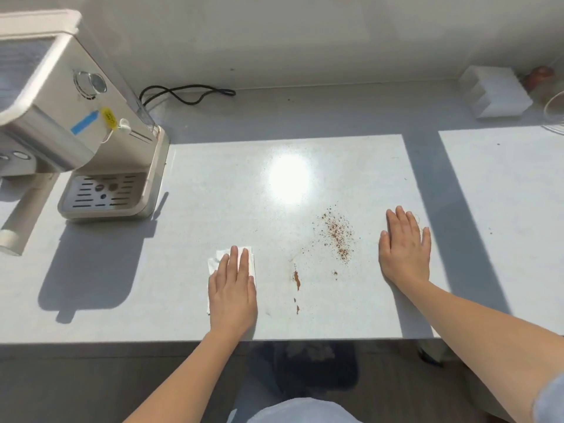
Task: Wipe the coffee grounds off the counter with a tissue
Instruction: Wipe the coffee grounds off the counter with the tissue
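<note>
Left hand (pixel 232 296): straight fingers together, pressing tissue (pixel 214 264), poised to sweep coffee grounds (pixel 338 235). Right hand (pixel 404 250): flat, fingers slightly spread, apparently bracing on counter (pixel 213 184).

You are standing at a kitchen counter (pixel 213 178), or a coffee corner much like one. It is a pale, smooth slab that runs along a plain white wall (pixel 274 35). On your left stands a cream and steel coffee machine (pixel 76 117) with a round dial (pixel 90 83) on its side and a slotted drip tray (pixel 103 192) at its foot. A black cord (pixel 186 94) lies looped by the wall just beside it. Brown coffee grounds (pixel 338 233) are scattered on the slab in front of you. A white ribbed box (pixel 496 94) sits at the far right. Sunlight falls across the slab in bright patches, and below its near edge you see a dark floor (pixel 91 386).
</note>
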